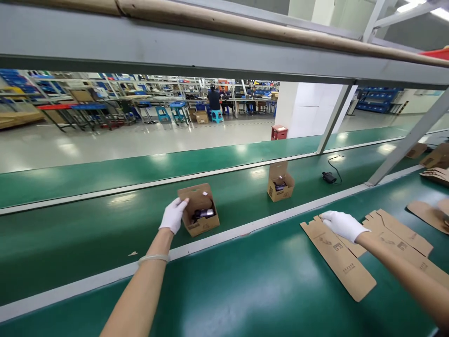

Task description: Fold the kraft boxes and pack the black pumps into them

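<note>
My left hand point(173, 216), in a white glove, grips the left edge of an open cardboard box point(201, 228) on the green belt. Inside that box lies a dark cylindrical item with a silvery end point(204, 214); its kind is unclear. Over on the right, my gloved right hand point(342, 224) has its fingers closed at the upper end of a flat cardboard box blank point(342, 262). More flat blanks point(396, 238) lie beside and under that hand. A second open box point(280, 189) stands farther along the belt, with dark items in it.
A black device with a cable point(329, 177) lies on the belt beyond the second box. A slanted metal post point(396, 138) rises at the right, under a long overhead beam point(210, 51). Another person's blurred hand point(445, 206) is at the right edge, near more cardboard.
</note>
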Demonstrator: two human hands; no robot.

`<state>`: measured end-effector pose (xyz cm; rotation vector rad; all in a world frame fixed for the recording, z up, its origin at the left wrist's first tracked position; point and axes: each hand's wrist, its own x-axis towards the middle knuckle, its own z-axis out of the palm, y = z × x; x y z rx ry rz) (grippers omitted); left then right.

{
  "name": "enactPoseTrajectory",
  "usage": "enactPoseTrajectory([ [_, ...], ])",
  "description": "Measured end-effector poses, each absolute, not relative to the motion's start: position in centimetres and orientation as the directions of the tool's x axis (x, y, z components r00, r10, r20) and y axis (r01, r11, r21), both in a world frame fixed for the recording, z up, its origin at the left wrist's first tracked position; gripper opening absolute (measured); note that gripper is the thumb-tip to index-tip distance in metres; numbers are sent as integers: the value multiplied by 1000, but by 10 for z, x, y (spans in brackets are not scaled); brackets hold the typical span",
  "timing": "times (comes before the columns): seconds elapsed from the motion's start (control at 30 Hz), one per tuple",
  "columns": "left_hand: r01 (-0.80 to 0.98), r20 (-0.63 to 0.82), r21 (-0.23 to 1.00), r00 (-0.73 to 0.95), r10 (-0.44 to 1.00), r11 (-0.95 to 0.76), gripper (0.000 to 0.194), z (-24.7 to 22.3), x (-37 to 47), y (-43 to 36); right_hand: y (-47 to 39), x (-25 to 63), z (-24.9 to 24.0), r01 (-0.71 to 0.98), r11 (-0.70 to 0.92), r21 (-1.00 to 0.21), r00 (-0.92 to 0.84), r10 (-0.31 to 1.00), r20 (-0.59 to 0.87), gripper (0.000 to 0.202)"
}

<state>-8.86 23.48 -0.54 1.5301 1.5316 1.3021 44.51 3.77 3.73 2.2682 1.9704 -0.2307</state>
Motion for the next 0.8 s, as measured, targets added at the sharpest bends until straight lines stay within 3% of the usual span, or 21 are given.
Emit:
enactPoseTrajectory([
  [0.13,624,411,765,-285,866,-158,48,6,-104,228,36,453,21,980,-197,0,191,949,-251,32],
  [0.23,788,471,570,-79,878,-235,34,9,-90,217,48,458,11,961,-274,33,275,938,-209,40],
  [0.3,843,416,449,97,904,-296,28,9,-75,219,60,464,5,946,-320,53,324,929,-177,47],
  [0.37,885,347,358,171,922,-298,31,9,-65,225,68,470,0,938,-342,58,346,921,-179,50],
  [0.6,980,71,194,33,997,-46,73,1,-88,236,56,493,-14,944,-328,26,323,908,-266,40],
  [0.7,987,-113,157,48,992,-30,77,-4,-108,239,51,502,-12,933,-360,24,352,893,-279,40],
  [0.8,988,-208,140,89,974,-61,74,-3,-123,243,52,505,-8,921,-389,10,376,884,-278,40],
])
